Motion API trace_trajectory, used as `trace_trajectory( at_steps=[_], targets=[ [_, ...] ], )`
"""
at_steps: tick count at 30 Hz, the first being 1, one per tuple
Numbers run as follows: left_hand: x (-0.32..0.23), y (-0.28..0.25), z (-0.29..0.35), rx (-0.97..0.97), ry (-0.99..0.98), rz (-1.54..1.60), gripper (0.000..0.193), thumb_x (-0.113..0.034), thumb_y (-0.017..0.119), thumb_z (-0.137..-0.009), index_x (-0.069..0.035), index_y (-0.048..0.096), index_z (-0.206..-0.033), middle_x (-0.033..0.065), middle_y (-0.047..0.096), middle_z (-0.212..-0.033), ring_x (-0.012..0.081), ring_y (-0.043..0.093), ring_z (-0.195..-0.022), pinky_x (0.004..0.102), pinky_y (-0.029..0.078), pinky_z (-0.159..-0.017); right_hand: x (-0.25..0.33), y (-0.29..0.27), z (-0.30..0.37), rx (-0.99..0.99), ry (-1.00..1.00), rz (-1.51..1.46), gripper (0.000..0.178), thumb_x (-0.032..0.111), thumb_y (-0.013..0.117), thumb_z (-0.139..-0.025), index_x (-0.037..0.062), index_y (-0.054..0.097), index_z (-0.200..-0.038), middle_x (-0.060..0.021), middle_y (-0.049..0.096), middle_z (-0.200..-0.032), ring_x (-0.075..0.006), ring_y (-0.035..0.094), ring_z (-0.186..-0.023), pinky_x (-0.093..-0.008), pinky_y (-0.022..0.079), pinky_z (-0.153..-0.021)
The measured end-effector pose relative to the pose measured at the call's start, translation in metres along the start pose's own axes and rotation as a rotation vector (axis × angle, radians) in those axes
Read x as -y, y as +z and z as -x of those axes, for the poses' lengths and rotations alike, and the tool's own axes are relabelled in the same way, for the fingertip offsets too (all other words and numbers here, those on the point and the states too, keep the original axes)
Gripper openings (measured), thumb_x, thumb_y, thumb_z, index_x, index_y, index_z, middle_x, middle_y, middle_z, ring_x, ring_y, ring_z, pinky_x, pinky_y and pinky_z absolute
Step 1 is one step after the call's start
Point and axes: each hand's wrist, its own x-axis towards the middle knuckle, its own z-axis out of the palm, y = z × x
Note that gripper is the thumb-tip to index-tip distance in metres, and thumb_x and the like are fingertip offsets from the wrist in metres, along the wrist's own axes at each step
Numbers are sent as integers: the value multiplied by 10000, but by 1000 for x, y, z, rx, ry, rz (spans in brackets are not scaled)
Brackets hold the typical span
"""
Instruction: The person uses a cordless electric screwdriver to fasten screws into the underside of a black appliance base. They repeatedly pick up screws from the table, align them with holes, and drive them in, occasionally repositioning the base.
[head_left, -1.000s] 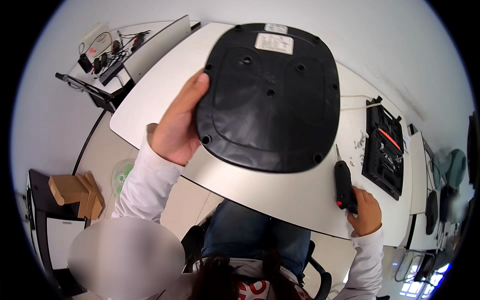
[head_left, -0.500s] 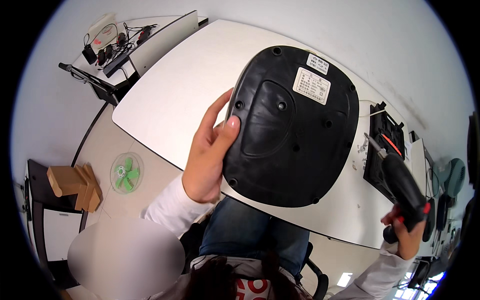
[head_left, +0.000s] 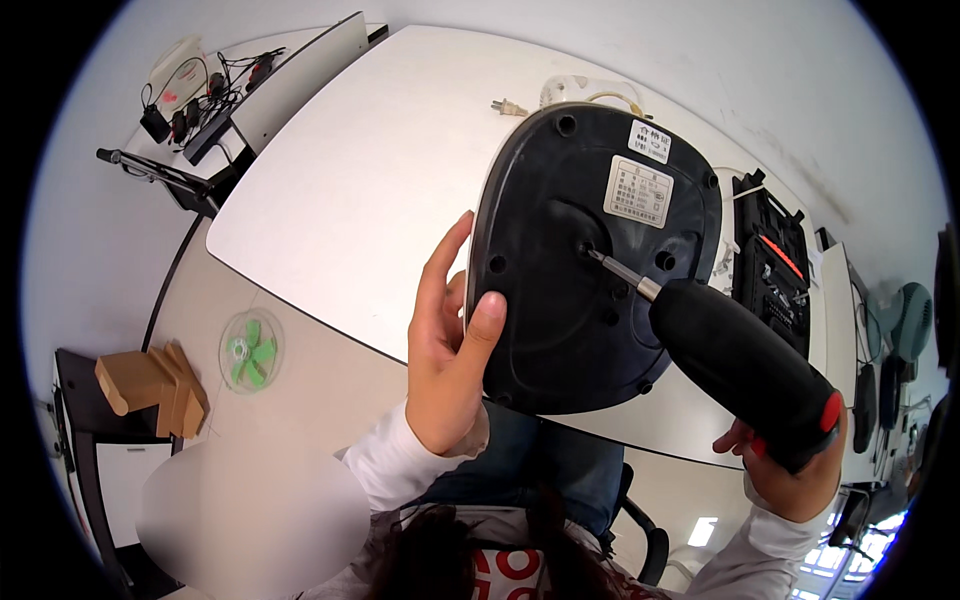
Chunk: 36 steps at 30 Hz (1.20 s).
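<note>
A rounded black plastic appliance base (head_left: 550,345) is held up above the white table, its underside with two pale labels and several screw holes facing me. My left hand (head_left: 445,365) grips its left edge, thumb on the underside and fingers behind, partly hidden. My right hand (head_left: 795,485) is wrapped around the handle of a black and red cordless screwdriver (head_left: 735,355). Its metal bit (head_left: 620,270) points up and left, with the tip at a recessed hole near the middle of the base. Whether a screw sits in that hole is hidden.
On the white table (head_left: 330,220), a plug (head_left: 509,107) and a clear plastic part (head_left: 575,88) lie beyond the base. An opened black tool case (head_left: 775,260) is at the right, with small loose pieces beside it. A green fan (head_left: 250,350) and cardboard (head_left: 150,390) are at the left.
My right hand has brought the screwdriver left from beside the tool case, its tip now at the base. The base has shifted slightly right and tilted; the plug has come into view behind it.
</note>
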Motion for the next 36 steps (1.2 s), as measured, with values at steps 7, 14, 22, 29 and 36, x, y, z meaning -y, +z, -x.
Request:
trace_trajectory(
  at_steps=[7, 14, 22, 29, 36],
  targets=[
    [9, 2, 4, 20, 42, 22, 624, -135, 552, -908, -32, 220, -1426, 134, 560, -1184, 168, 565, -1057, 300, 422, -946, -11, -4, 1, 18, -136, 135, 373, -64, 585, -530, -59, 511, -896, -142, 603, -704, -222, 635, -588, -290, 494, -559],
    [16, 6, 6, 30, 67, 4, 622, -125, 556, -902, -19, 229, -1420, 141, 549, -1189, 185, 555, -1074, 297, 422, -944, 19, -8, 1, 141, -191, 361, 323, -125, 551, -562, -65, 523, -878, -150, 623, -694, -194, 670, -627, -281, 516, -552],
    [35, 5, 9, 17, 186, -66, 597, -115, 536, -909, -4, 238, -1416, 156, 537, -1217, 190, 546, -1100, 288, 417, -944, 13, -6, 8, 107, -162, 418, 451, 80, 713, -476, 10, 557, -893, -104, 627, -672, -255, 643, -578, -304, 481, -552],
    [36, 2, 6, -24, 193, -48, 601, -166, 524, -922, 17, 227, -1411, 181, 488, -1284, 225, 512, -1158, 328, 401, -987, 30, 6, 8, 69, -215, 464, 479, 94, 726, -431, 21, 565, -875, -90, 605, -653, -269, 600, -540, -303, 452, -541],
    [43, -10, 9, -37, 221, -121, 619, -245, 515, -938, -17, 202, -1421, 181, 442, -1334, 257, 513, -1170, 353, 437, -977, 33, 25, 11, -45, -250, 661, 446, 163, 764, -419, 79, 589, -821, -33, 558, -658, -228, 503, -560, -317, 342, -592]
  ],
)
